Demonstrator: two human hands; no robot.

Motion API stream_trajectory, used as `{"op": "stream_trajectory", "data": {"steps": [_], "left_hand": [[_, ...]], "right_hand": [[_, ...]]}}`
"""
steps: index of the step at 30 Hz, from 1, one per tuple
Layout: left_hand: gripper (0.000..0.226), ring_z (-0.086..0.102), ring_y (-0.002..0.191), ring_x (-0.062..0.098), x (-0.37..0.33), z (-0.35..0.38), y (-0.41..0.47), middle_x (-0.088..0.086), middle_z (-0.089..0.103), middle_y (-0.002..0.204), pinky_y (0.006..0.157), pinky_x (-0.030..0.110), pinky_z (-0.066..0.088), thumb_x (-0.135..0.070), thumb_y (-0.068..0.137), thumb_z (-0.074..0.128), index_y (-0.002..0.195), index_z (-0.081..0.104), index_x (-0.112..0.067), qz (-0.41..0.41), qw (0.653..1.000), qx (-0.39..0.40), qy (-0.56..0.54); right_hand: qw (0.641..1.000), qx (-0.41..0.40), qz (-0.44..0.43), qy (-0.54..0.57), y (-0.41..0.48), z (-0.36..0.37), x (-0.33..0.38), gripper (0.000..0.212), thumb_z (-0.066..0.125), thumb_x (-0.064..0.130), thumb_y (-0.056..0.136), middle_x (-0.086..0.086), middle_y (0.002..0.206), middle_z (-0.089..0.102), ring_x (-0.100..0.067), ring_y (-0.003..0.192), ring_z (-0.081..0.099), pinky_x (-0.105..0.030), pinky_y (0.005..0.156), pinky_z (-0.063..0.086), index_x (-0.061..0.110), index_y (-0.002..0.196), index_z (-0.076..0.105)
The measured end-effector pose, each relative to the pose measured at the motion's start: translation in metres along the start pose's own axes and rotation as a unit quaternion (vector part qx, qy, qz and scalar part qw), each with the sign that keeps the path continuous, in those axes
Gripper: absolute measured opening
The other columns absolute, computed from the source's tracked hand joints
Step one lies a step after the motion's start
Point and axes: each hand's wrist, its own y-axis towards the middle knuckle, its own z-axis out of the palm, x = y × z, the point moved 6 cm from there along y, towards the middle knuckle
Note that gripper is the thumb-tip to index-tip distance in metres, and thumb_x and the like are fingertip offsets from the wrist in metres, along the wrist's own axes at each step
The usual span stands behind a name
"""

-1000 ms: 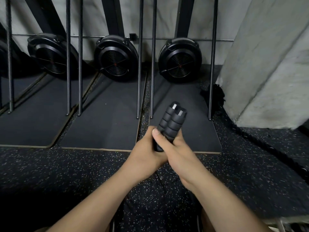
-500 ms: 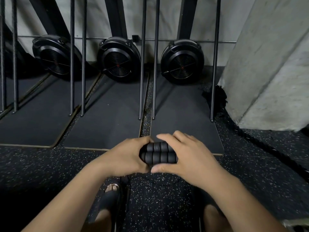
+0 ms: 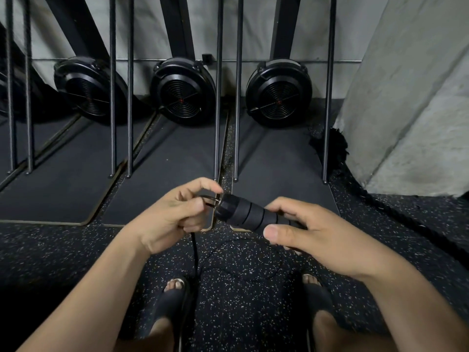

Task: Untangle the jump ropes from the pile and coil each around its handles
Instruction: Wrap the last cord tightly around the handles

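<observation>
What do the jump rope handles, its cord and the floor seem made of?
Handles: matte black foam or rubber, judging by soft ribbed rings. Cord: thin, smooth, black; perhaps plastic-coated. Floor: likely rubber, dark with pale specks.

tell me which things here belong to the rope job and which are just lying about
Job: handles in right hand; cord pinched by left hand.
Lying about: fan wheels, floor mats, upright bars, thick rope.
</observation>
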Motion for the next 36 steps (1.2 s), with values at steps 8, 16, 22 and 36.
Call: {"op": "stream_trajectory", "data": {"steps": [8, 16, 22, 36], "left_hand": [[0.054, 0.019, 0.055, 0.022, 0.021, 0.029, 0.025, 0.015, 0.013, 0.076, 0.048, 0.032, 0.025, -0.053, 0.096, 0.066, 0.086, 0.042, -0.006, 0.014, 0.980, -0.195, -0.040], [0.039, 0.066, 0.059, 0.031, 0.049, 0.070, 0.026, 0.028, 0.065, 0.066, 0.058, 0.038, 0.051, -0.019, 0.099, 0.047, 0.085, 0.059, 0.015, 0.007, 0.951, -0.227, 0.211], [0.049, 0.055, 0.058, -0.017, 0.042, 0.076, 0.018, -0.007, 0.047, 0.067, 0.064, 0.005, 0.042, 0.009, 0.104, 0.045, 0.063, 0.044, -0.019, -0.088, 0.925, -0.234, 0.286], [0.044, 0.037, 0.050, 0.011, 0.006, 0.067, -0.003, -0.002, 0.044, 0.055, 0.051, 0.029, 0.028, -0.055, 0.101, 0.063, 0.077, 0.072, -0.020, -0.060, 0.900, -0.090, 0.422]], "right_hand": [[0.987, -0.034, -0.085, 0.131, -0.001, 0.020, 0.013, 0.036, 0.072, 0.053, 0.093, -0.023, 0.097, 0.066, -0.021, 0.083, 0.059, -0.046, 0.078, 0.049, 0.021, 0.108, 0.065], [0.967, -0.093, -0.060, 0.227, 0.015, 0.034, 0.004, 0.043, 0.082, 0.046, 0.086, -0.013, 0.086, 0.060, -0.024, 0.070, 0.050, -0.031, 0.053, 0.039, 0.020, 0.116, 0.065], [0.985, -0.140, -0.029, 0.092, 0.014, 0.029, 0.002, 0.031, 0.088, 0.039, 0.088, 0.003, 0.105, 0.073, -0.010, 0.075, 0.066, -0.016, 0.061, 0.045, 0.029, 0.111, 0.069], [0.987, -0.142, 0.014, -0.072, 0.008, -0.030, -0.013, 0.056, 0.092, 0.038, 0.079, 0.032, 0.122, 0.073, 0.012, 0.115, 0.065, -0.005, 0.097, 0.046, 0.045, 0.131, 0.072]]}}
